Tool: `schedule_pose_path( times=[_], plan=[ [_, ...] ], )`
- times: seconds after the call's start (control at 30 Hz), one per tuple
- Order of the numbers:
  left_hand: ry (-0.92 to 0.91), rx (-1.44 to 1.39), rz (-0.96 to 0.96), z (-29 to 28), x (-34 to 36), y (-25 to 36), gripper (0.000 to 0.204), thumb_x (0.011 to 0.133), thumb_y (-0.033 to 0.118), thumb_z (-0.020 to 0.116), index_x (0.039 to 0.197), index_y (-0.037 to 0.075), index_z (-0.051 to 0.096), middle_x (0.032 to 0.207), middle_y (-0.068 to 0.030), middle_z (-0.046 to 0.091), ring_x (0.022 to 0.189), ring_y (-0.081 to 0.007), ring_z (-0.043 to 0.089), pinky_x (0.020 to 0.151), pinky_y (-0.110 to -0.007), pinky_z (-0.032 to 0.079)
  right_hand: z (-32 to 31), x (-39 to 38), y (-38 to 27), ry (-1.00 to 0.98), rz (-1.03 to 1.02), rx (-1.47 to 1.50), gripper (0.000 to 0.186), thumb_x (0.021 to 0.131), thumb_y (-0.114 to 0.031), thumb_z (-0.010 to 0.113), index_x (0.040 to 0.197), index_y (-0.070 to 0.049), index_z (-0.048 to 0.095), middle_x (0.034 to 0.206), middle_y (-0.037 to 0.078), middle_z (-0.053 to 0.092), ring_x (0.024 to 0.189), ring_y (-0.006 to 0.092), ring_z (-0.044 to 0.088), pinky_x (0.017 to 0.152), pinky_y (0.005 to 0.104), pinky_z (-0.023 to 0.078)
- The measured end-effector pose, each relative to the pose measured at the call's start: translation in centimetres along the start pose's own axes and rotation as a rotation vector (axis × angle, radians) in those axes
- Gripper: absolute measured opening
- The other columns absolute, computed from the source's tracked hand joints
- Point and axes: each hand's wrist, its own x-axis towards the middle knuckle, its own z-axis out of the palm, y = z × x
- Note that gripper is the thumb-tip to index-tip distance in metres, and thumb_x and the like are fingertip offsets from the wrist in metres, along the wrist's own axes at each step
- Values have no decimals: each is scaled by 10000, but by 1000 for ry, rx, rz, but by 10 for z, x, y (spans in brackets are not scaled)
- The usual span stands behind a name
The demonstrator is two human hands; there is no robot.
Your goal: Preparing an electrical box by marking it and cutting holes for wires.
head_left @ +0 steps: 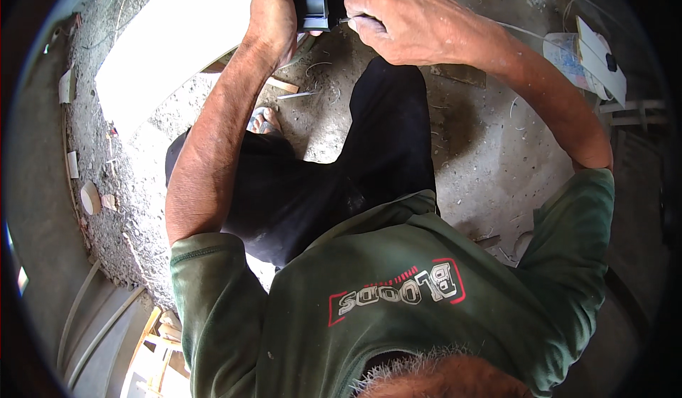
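Observation:
At the top edge, my left hand [271,11] is closed around a black, box-like piece with a recessed, ribbed face [312,2]. The upper end of this piece runs out of the picture. Close against its right side is my right hand [401,18], with thumb and forefinger pinched together. A small thin tip shows between these fingers and the black piece, too small to name. Pale dust or paint specks mark the right hand.
A large white panel [170,43] lies at the left. Wood scraps [283,84] and thin offcuts litter the rough concrete floor [476,164]. At the right stands a white board with a black spot [602,64]. Pale pipes [106,330] run along the lower left.

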Motion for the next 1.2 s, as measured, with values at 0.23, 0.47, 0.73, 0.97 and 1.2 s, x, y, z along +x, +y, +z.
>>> schedule_pose_path(
  times=[0.23,0.47,0.73,0.97,1.2],
  plan=[
    [-203,90,182,-5,-1,0,351,875,312,443,1039,31,575,899,-80,627,744,-175,622,637,-303,546,-1,3,-2,87,124,158,208,793,-54,559,632,77,548,627,269,569,589,398,611,576,451,469],
    [-197,59,308,0,-8,8,333,845,261,443,1038,22,570,906,-61,619,802,-159,589,748,-280,478,4,4,-4,209,154,309,145,754,-6,560,640,80,532,629,242,571,591,367,596,574,441,458],
    [-50,-115,165,-8,0,8,362,843,306,462,1045,34,590,901,-82,643,766,-197,640,680,-293,535,20,4,-4,543,-573,-550,103,703,-37,629,660,-29,536,717,75,497,664,192,536,513,304,442],
    [-382,-445,-301,-19,-11,38,545,808,451,493,1121,12,574,959,-182,657,692,-380,655,516,-382,538,-1,0,1,552,-266,-229,53,770,3,643,801,23,605,731,109,540,680,236,577,569,332,487],
    [-464,-636,-153,-20,-18,45,717,792,456,532,1307,-41,491,1129,-305,607,920,-394,663,678,-452,574,-12,-8,-24,488,-170,-17,178,874,3,632,1043,4,689,775,111,657,661,216,642,602,308,512]
  ],
)
